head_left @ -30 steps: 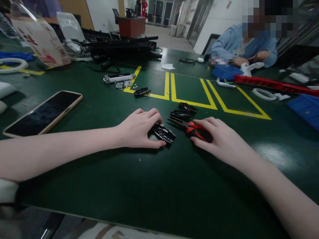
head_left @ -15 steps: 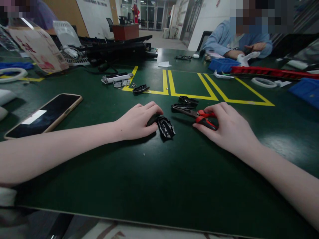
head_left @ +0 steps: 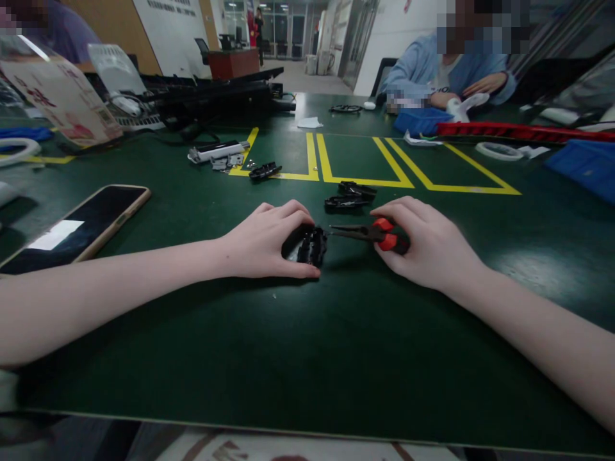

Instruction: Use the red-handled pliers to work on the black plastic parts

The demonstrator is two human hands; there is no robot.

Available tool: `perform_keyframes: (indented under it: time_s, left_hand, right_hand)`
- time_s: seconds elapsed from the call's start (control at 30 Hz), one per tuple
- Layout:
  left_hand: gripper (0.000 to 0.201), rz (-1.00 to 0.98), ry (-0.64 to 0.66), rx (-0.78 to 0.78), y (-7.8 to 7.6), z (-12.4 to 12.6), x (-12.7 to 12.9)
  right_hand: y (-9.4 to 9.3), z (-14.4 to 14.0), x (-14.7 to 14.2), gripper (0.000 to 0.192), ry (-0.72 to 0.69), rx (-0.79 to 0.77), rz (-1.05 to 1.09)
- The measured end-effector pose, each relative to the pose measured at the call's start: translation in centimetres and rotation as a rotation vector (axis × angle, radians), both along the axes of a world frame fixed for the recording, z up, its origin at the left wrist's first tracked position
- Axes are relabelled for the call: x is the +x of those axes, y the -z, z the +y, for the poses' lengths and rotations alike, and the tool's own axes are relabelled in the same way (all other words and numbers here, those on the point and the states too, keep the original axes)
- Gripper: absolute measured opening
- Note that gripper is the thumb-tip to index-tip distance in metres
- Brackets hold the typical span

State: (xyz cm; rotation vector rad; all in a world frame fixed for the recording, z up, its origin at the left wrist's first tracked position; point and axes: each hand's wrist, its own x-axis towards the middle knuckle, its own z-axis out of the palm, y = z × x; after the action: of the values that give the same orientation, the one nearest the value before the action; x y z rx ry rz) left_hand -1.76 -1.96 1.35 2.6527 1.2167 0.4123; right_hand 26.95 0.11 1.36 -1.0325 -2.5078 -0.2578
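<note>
My left hand (head_left: 273,242) has its thumb and fingers around a small black plastic part (head_left: 313,247), which rests on the green table (head_left: 288,358). Red-handled needle-nose pliers (head_left: 384,234) are in my right hand (head_left: 427,243). Their slim jaws point left, and the tips come close to the black part's upper right side; whether they touch it I cannot tell. Just beyond the pliers lie two more black plastic pieces, a nearer one (head_left: 344,202) and a farther one (head_left: 356,189). Another black piece (head_left: 265,171) sits near the yellow tape.
A phone (head_left: 79,224) lies left of my forearm. White and metal parts (head_left: 218,153) sit beyond my left hand. Yellow tape (head_left: 365,182) marks outlines on the table. Blue bins (head_left: 586,169) and a red strip (head_left: 519,131) are at the right. A co-worker (head_left: 446,70) sits opposite.
The pliers have come off the far black pieces and swung nearer, toward the part at my left hand. My left fingers and thumb have shifted round that part, which has turned.
</note>
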Motion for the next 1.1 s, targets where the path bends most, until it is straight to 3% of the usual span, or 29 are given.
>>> perform_keyframes:
  time_s: [0.23, 0.53, 0.77, 1.1]
  left_hand:
    - [0.086, -0.038, -0.069, -0.017, -0.3, -0.1, 0.2]
    - [0.083, 0.053, -0.055, 0.064, -0.1, -0.1, 0.4]
    - [0.08, 0.079, -0.048, 0.096, -0.2, -0.2, 0.5]
    - [0.078, 0.087, -0.053, 0.114, -0.1, -0.1, 0.7]
  right_hand:
    - [-0.1, -0.1, -0.3, 0.016, -0.002, 0.108, -0.135]
    - [-0.2, -0.3, -0.7, 0.061, -0.049, -0.056, -0.097]
    - [-0.2, -0.9, -1.5, 0.044, -0.096, -0.033, -0.136]
    - [-0.2, -1.3, -2.7, 0.045, -0.007, -0.058, -0.124]
